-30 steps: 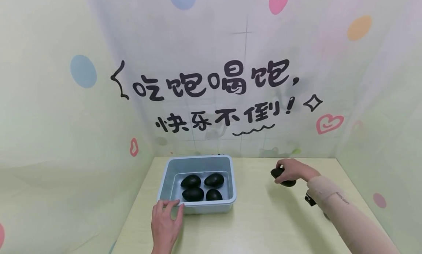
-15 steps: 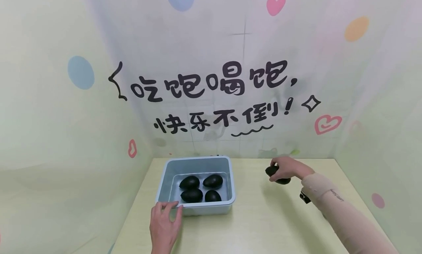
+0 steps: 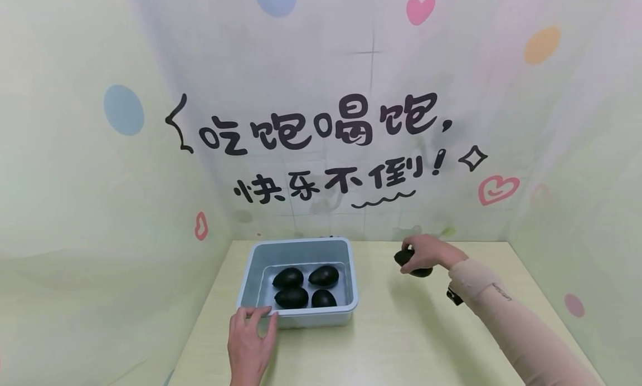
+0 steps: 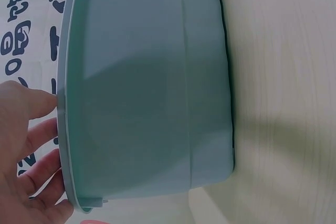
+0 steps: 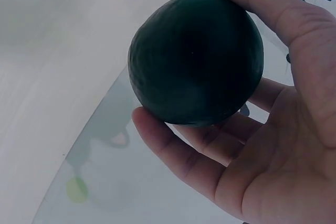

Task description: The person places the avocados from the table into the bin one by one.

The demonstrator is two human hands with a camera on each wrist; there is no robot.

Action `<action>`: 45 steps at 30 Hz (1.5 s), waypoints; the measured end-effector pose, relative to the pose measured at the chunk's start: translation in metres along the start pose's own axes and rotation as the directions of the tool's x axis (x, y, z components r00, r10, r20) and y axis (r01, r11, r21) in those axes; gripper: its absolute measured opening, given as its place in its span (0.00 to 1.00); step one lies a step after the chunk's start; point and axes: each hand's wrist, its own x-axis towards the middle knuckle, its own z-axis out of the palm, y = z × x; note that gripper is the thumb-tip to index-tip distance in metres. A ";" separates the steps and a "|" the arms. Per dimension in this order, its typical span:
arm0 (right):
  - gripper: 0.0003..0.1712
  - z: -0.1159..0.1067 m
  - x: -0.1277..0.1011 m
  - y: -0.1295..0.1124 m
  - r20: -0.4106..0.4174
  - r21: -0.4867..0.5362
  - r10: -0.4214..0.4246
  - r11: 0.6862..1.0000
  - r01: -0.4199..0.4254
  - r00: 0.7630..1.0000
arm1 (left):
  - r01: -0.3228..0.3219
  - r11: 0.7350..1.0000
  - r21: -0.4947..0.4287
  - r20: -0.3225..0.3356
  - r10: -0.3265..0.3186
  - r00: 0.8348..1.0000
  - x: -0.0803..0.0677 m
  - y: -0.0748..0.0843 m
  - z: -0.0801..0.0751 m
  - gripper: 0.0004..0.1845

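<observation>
Right hand (image 3: 426,253): moved with the avocado (image 3: 407,260) from nearer the table's (image 3: 401,341) right edge towards the far edge and leftwards, closer to the tub (image 3: 351,274); it grips the fruit from above, fingers curled round it.
Avocado: carried along in that hand, now nearer the tub's right wall than a second ago, though apart from it.
Right forearm: reaches further in over the table from the right edge, at a flatter slant.

Smooth plastic tub (image 3: 301,251), matt avocado (image 5: 195,59)
</observation>
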 end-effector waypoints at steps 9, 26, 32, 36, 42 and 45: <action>0.28 0.000 0.003 -0.006 0.010 0.001 -0.007 1.000 0.007 1.000 | 0.000 1.000 0.003 0.004 0.000 1.000 0.000 0.000 0.001 0.10; 0.29 -0.001 0.018 -0.030 0.016 -0.037 -0.046 0.998 0.047 0.999 | -0.001 1.000 -0.016 -0.023 0.000 1.000 -0.001 0.001 0.001 0.10; 0.28 0.002 0.026 -0.040 0.019 -0.042 -0.050 0.998 0.051 0.999 | 0.001 1.000 -0.015 -0.012 -0.001 1.000 -0.001 0.001 0.000 0.10; 0.29 0.001 0.028 -0.047 0.027 -0.038 -0.053 0.998 0.054 0.998 | 0.000 1.000 -0.012 -0.012 0.000 1.000 -0.001 0.000 0.000 0.10; 0.29 0.001 0.032 -0.057 0.020 -0.050 -0.064 0.997 0.065 0.998 | -0.018 1.000 -0.014 -0.023 0.018 1.000 0.001 -0.001 0.001 0.10; 0.29 0.004 0.034 -0.061 0.021 -0.069 -0.074 0.995 0.075 0.997 | -0.023 1.000 -0.016 -0.024 0.023 0.999 0.000 -0.002 0.001 0.10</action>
